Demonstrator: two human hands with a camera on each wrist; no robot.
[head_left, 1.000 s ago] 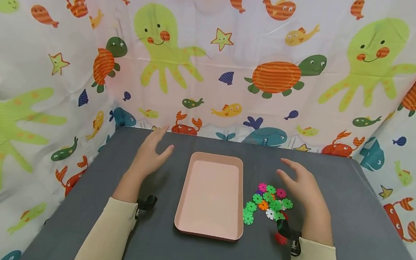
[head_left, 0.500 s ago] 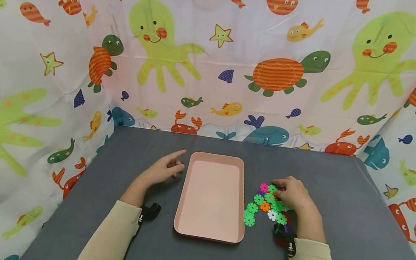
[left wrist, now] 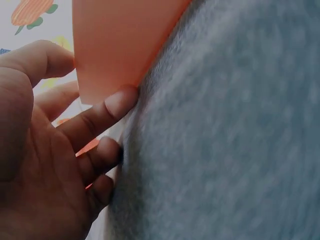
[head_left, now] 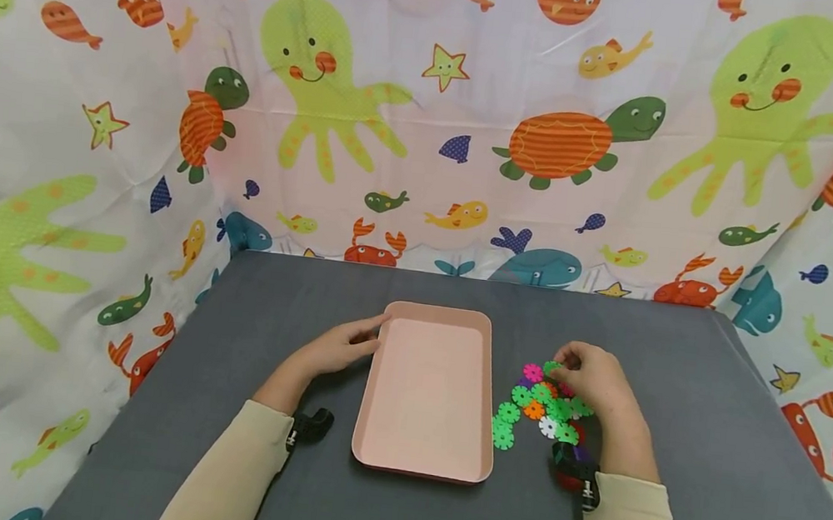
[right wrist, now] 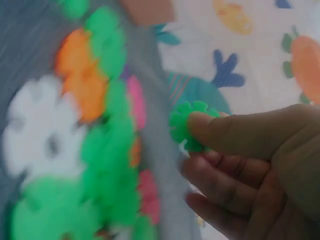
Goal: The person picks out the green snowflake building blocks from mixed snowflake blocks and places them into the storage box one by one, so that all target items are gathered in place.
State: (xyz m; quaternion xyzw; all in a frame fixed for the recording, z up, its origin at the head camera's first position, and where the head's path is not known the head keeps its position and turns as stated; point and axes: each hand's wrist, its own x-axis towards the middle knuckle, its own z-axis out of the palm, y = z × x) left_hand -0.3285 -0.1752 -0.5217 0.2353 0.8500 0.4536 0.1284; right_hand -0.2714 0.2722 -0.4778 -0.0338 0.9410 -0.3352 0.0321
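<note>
My left hand point(head_left: 338, 348) lies at the far left corner of a shallow pink tray point(head_left: 363, 422), its fingers and thumb touching the outer side and rim. In the left wrist view, one fingertip point(left wrist: 122, 101) meets the tray's wall point(left wrist: 117, 40) low down by the tabletop. Between thumb and fingers, my right hand point(head_left: 596, 382) pinches a green notched plastic disc point(right wrist: 180, 122), raised above a pile of similar discs. That pile, right of the tray, includes green point(head_left: 509, 412), orange point(head_left: 534, 409), white point(head_left: 548, 427) and pink point(head_left: 533, 373) pieces. Some pieces are hidden under my right hand and wrist.
A grey cloth point(head_left: 304, 492) covers the table. Behind and beside it hangs a white curtain point(head_left: 389, 232) printed with sea animals. Black wrist cameras point(head_left: 313, 426) are strapped to both wrists. A red disc point(head_left: 570, 482) lies partly under the right wrist strap.
Both hands have come down from above the table. The left moved right and now touches the tray; the right reached into the pile and lifted a green disc.
</note>
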